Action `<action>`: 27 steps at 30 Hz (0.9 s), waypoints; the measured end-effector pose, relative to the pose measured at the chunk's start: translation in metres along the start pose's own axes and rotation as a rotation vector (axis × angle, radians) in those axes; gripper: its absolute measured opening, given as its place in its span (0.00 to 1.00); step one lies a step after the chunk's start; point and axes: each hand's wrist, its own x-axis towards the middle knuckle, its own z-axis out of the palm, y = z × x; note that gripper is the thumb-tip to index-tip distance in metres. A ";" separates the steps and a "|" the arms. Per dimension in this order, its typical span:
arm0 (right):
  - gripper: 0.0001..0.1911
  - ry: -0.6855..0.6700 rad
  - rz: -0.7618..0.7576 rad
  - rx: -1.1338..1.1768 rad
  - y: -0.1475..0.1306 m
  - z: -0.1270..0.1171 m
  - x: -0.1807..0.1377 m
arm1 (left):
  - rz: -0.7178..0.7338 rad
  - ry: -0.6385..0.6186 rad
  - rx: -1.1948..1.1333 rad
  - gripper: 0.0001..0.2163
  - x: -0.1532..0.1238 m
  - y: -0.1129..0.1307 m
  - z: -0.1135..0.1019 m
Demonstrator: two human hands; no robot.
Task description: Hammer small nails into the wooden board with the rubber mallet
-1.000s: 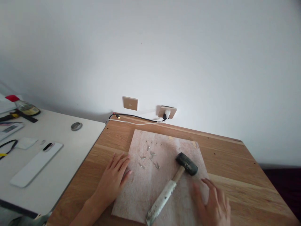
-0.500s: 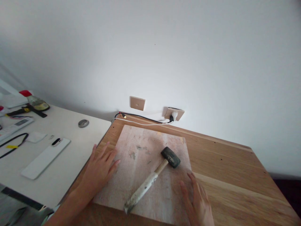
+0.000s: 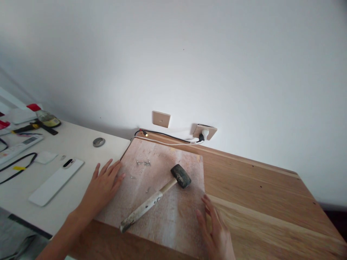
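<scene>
A pale pinkish board (image 3: 168,216) lies on the wooden table (image 3: 257,202). My left hand (image 3: 101,187) rests flat on the board's left edge, fingers spread. On the board's right edge, my right hand (image 3: 215,231) also lies flat with fingers apart. A rubber mallet (image 3: 154,200) with a black head and a worn white handle lies diagonally on the board between my hands. A few small nails (image 3: 143,163) are scattered on the board's far left part.
A white desk (image 3: 67,151) adjoins on the left with a white phone (image 3: 55,181), a remote, black cables, a bottle (image 3: 45,116) and a round metal cap (image 3: 99,142). Wall sockets (image 3: 204,131) with plugged cables run behind the board.
The board, with mallet and nails on it, has slid left across the table toward the white desk. Both hands moved left with it, staying flat on its edges.
</scene>
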 end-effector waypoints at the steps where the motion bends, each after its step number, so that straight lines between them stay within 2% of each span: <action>1: 0.23 -0.001 -0.023 -0.016 0.001 0.000 0.000 | -0.007 0.006 -0.001 0.26 0.001 -0.001 0.000; 6: 0.23 0.001 -0.181 -0.070 -0.005 0.001 0.006 | -0.035 -0.030 -0.041 0.25 0.002 -0.007 0.005; 11: 0.20 0.026 -0.200 -0.073 -0.010 0.008 0.012 | -0.099 -0.039 -0.159 0.24 0.002 -0.012 0.016; 18: 0.18 0.075 -0.119 0.006 -0.004 0.007 0.013 | -0.363 0.020 -0.389 0.25 0.008 -0.003 0.013; 23: 0.19 0.010 0.033 0.120 -0.011 0.000 0.012 | -0.351 0.070 -0.497 0.21 0.008 -0.014 0.009; 27: 0.20 -0.006 0.093 0.218 -0.027 0.004 0.010 | -0.382 0.134 -0.478 0.21 0.008 -0.029 0.008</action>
